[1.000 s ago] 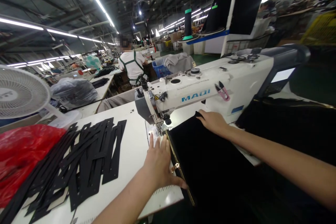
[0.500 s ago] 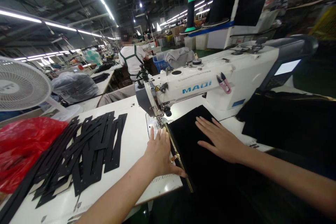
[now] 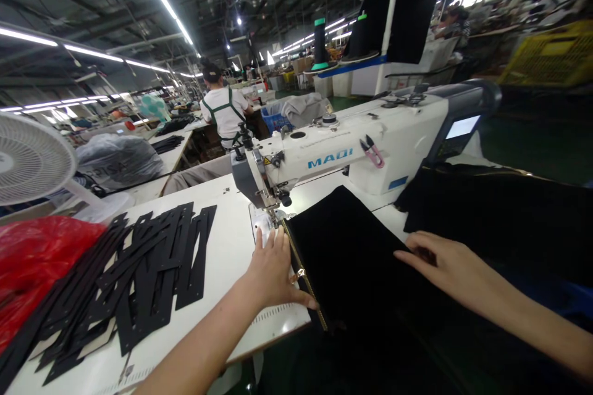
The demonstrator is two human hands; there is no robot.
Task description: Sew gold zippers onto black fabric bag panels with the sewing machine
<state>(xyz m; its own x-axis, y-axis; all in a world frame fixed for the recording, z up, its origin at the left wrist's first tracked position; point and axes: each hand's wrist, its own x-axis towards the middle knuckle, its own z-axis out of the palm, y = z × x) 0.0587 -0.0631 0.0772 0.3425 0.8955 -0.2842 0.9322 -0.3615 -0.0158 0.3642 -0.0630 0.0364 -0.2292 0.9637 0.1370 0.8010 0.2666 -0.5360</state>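
Note:
A black fabric panel (image 3: pixel 347 247) with a gold-toothed zipper (image 3: pixel 306 281) along its left edge lies on the table of a white sewing machine (image 3: pixel 333 151). The zipper's upper end reaches the machine's needle area (image 3: pixel 277 217). My left hand (image 3: pixel 273 268) lies flat beside the zipper, fingers spread toward the needle and thumb across the zipper tape near the gold slider (image 3: pixel 301 273). At the panel's right edge is my right hand (image 3: pixel 442 262), its fingers curled and thumb closing on the cloth. Its fingertips are partly hidden.
Black strips (image 3: pixel 152 278) are heaped on the left of the table (image 3: pixel 231 321), next to a red plastic bag (image 3: pixel 37 265) and a white fan (image 3: pixel 32 160). More black fabric (image 3: pixel 491 216) lies at right. Pink-handled snips (image 3: pixel 373 152) rest against the machine. A person (image 3: pixel 225 105) sits beyond.
My right hand has gone from lying flat on the panel to its right edge, with the fingers now curled. My left hand stays beside the zipper. The view has turned slightly right.

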